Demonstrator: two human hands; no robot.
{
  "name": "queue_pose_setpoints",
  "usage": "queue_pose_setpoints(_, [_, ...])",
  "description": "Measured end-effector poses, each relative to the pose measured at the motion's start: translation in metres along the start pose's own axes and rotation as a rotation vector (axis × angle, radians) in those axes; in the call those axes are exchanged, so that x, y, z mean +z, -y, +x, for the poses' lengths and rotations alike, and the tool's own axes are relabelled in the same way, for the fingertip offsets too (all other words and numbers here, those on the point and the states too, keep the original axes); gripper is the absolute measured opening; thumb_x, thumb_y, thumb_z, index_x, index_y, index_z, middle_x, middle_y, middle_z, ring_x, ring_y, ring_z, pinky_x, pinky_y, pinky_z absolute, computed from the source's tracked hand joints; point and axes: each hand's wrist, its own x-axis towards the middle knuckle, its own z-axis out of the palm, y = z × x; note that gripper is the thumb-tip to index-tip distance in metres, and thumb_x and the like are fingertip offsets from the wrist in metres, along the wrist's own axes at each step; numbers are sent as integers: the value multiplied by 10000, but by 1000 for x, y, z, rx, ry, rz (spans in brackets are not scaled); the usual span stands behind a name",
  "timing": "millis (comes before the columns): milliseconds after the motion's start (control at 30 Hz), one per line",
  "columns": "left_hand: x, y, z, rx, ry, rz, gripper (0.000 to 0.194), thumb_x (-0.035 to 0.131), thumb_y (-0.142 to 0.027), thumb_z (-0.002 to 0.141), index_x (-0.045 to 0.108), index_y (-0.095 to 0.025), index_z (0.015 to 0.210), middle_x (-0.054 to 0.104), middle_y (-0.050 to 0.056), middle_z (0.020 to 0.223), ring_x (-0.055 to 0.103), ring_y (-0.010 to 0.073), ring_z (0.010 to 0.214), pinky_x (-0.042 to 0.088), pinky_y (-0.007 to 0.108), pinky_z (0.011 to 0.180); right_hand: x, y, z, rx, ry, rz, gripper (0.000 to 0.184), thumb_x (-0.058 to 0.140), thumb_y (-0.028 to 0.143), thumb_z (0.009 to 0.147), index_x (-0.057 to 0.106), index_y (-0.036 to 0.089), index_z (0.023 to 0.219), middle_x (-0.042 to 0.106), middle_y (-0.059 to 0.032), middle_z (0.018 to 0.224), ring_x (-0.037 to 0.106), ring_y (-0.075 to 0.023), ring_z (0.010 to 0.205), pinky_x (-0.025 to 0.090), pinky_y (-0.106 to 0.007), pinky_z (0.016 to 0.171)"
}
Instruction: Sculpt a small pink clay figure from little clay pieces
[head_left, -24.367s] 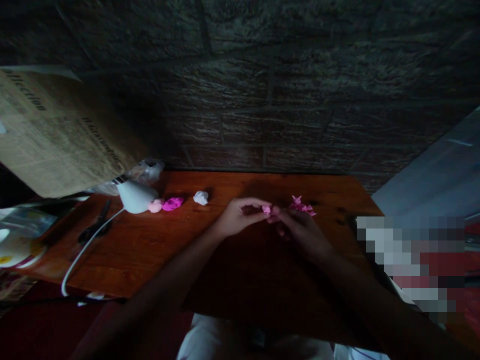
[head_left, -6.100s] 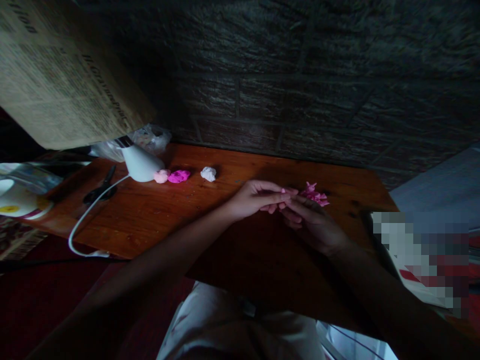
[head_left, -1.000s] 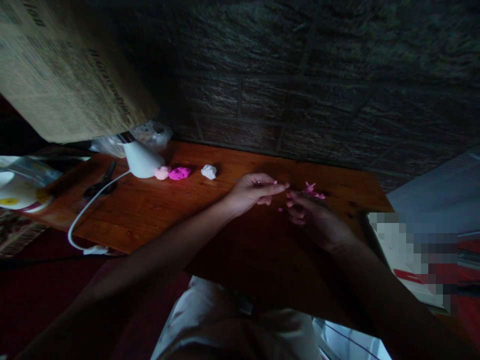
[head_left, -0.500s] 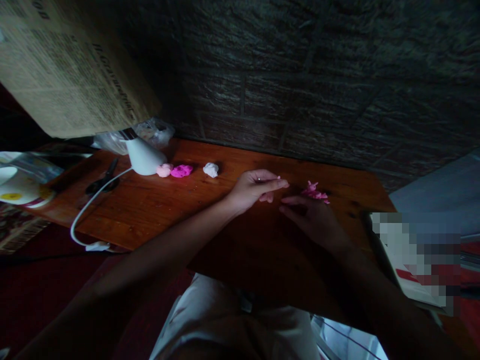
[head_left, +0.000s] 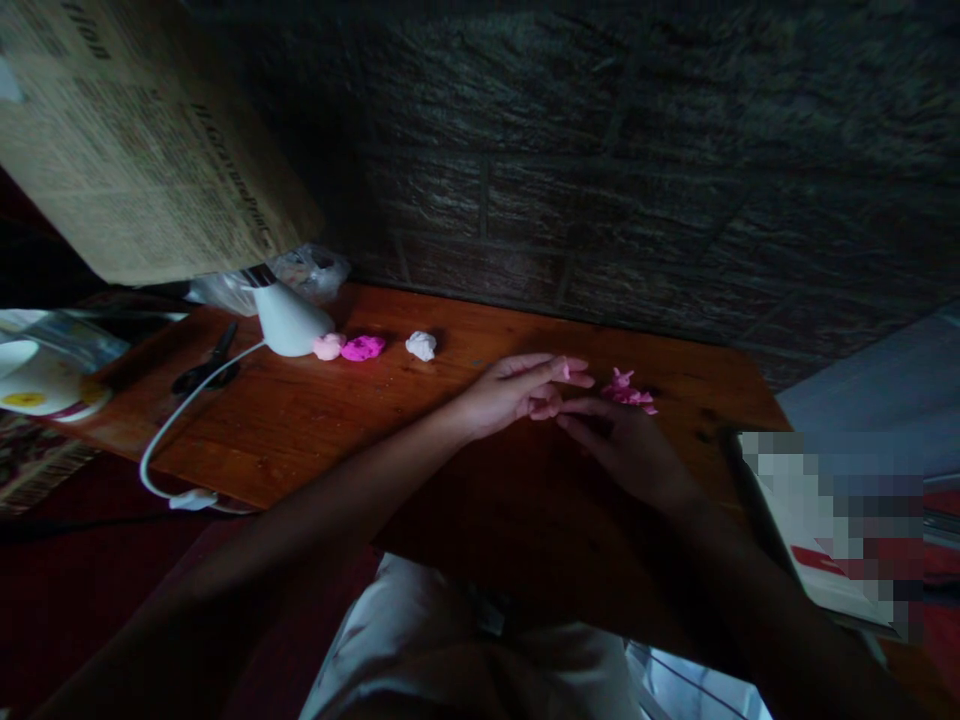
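My left hand (head_left: 517,392) is over the table, palm partly turned up and fingers curled. A small pink piece of modelling clay (head_left: 566,368) shows at its thumb tip, against the fingers. My right hand (head_left: 630,440) comes in from the right in shadow. Its thumb and index fingertips nearly meet beside the curled lower fingers of my left hand; anything between them is too small or dark to make out. Just beyond my right hand, a pink clay shape with several pointed bits (head_left: 628,390) lies on the table, partly hidden by that hand.
Along the wooden table (head_left: 315,430) lie a white lump (head_left: 421,346), a magenta lump (head_left: 363,347) and a pale pink lump (head_left: 328,346). Left of them are a white lamp (head_left: 289,318) with its cord, black scissors (head_left: 210,368) and a paper cup (head_left: 49,385). A brick wall stands behind.
My left hand has opened its upper fingers somewhat and turned, so more of the pink piece shows at its thumb. My right fingertips are now close against the left hand's lower fingers.
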Motion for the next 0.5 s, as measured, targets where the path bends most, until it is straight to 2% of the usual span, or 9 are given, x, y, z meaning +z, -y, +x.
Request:
queue_pose_setpoints(133, [0,-1,-1,-28,28,-20,231,676,-258,904,742,-154,1099,764,94,937,534,43,542,368,203,532,-1,3,0,36,24,60,301,540,401,930,748,208,1029,721,-28,719,615,-159,547,488,-292,574])
queue_pose_setpoints(300, [-1,0,-1,-31,89,-54,339,758,-270,840,720,-167,1162,771,87,921,610,82,623,422,222,592,-1,4,0,42,52,125,325,551,443,916,751,202,1002,753,-61,865,617,-150,577,498,-289,576])
queue_pose_setpoints(400, [-2,0,-1,-28,132,-76,418,825,-320,774,724,-162,1148,776,90,887,648,112,651,441,236,613,-3,5,0,54,62,142,343,560,450,911,748,201,1052,752,-52,847,614,-153,591,507,-289,586])
queue_pose_setpoints(500, [-2,0,-3,-40,136,-86,436,858,-339,734,735,-158,1111,780,99,915,639,100,646,456,239,635,-2,5,1,29,65,139,314,561,415,912,749,213,1061,764,-45,869,633,-161,609,518,-297,597])
